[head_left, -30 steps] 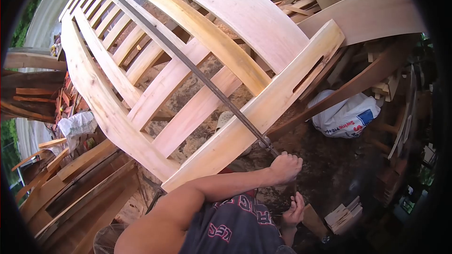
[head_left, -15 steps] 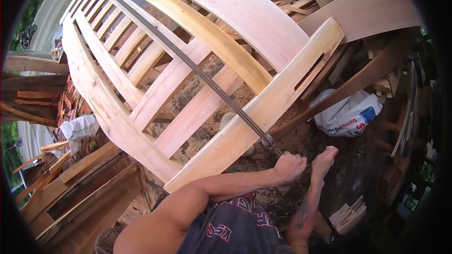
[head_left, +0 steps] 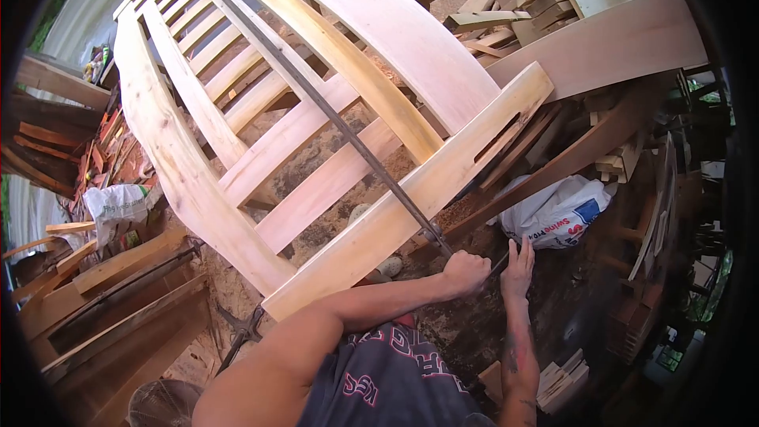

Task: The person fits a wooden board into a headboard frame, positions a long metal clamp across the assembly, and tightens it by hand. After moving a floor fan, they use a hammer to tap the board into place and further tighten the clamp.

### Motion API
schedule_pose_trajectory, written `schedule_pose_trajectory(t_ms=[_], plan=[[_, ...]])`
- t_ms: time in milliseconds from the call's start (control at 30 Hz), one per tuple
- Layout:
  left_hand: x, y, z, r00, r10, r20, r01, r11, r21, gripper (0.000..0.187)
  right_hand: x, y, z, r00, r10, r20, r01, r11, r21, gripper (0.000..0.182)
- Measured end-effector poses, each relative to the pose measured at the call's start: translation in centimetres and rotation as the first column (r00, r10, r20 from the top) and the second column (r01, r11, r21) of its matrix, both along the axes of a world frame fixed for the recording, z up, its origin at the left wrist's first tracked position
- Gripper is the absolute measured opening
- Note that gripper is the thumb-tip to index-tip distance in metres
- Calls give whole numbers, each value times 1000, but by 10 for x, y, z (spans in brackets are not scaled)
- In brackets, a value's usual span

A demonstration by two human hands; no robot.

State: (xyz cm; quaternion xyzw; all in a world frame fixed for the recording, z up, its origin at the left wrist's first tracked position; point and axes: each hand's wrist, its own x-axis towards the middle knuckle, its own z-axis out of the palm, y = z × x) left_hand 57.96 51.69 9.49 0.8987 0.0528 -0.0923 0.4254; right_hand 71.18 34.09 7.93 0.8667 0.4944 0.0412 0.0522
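Observation:
A long dark metal bar clamp (head_left: pixel 348 133) runs lengthwise over a slatted wooden frame, past its near end board (head_left: pixel 379 225). Just beyond that board, my left hand (head_left: pixel 466 273) is closed around the clamp's near end. A thin dark rod shows between my two hands, partly hidden. My right hand (head_left: pixel 518 270) is raised beside it with fingers stretched, seemingly touching or very near the rod. The frame has pale curved rails (head_left: pixel 166 126) and cross slats (head_left: pixel 328 186). A slot is cut near the right end of the end board.
A white printed sack (head_left: pixel 545 213) lies beyond my right hand. Stacked wood offcuts (head_left: pixel 522 0) and a wide curved board (head_left: pixel 617 43) are at the upper right. Another clamp (head_left: pixel 241 324) and long planks (head_left: pixel 118 324) lie at the left. Short wood pieces (head_left: pixel 563 379) sit at the lower right.
My right hand has gone from curled to stretched fingers and shifted slightly left. My left hand stays closed on the clamp. The whole view has shifted a little.

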Motion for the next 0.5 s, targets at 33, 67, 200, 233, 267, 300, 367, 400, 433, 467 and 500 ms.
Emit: schedule_pose_trajectory(t_ms=[33,67,200,233,267,300,367,400,433,467,500], plan=[[-2,-2,0,1000,1,-14,-1,1000,-1,23,-2,-10,-5,980,190,-54,-193,979,-68,52],[-3,-6,0,998,51,19,-52,998,40,23,-8,-15,-8,938,309,-156,-322,945,-65,53],[0,-24,-2,975,151,165,-187,954,236,23,7,-17,-50,826,474,-304,-466,879,106,33],[-3,-27,-3,971,158,178,-206,932,297,23,9,-6,-58,847,484,-218,-437,869,231,17],[-1,-33,-10,973,178,150,-215,934,286,24,12,-8,-72,859,487,-161,-428,854,295,17],[0,-33,-8,973,191,126,-221,928,301,21,6,-6,-74,882,456,-123,-385,845,371,18],[8,-42,-16,978,195,73,-208,914,349,20,-3,-2,-75,921,386,-58,-326,843,428,18],[12,-45,-20,979,202,43,-205,923,326,20,1,-8,-86,930,366,-45,-301,824,480,19],[13,-43,-18,981,191,24,-189,932,308,19,8,-16,-94,921,383,-72,-300,813,499,20],[12,-42,-19,979,203,22,-200,937,285,19,14,-17,-98,913,401,-71,-311,799,516,20],[12,-43,-20,977,210,27,-210,943,257,19,16,-14,-90,902,422,-89,-320,793,519,19]])
